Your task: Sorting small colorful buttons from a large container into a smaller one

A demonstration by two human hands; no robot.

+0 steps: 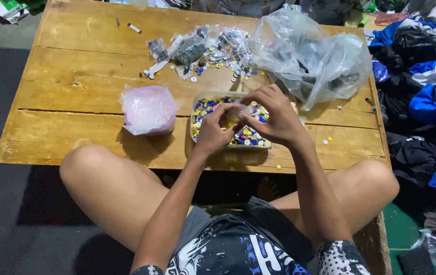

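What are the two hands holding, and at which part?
Both hands pinch a small clear plastic bag at its top edge, above the tray of buttons.

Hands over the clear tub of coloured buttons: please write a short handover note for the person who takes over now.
Left hand and right hand: both pinch one small clear plastic bag, held above the clear plastic tub of mixed coloured buttons.
Tub: on the wooden plank table, front middle.
Pink-filled clear bag: left of the tub, apart from it.
Large crumpled clear bag: behind the tub, to the right.
Small packets and loose buttons: far side of the table.
Done: several small packets lie filled.
Left: the tub holds many buttons.
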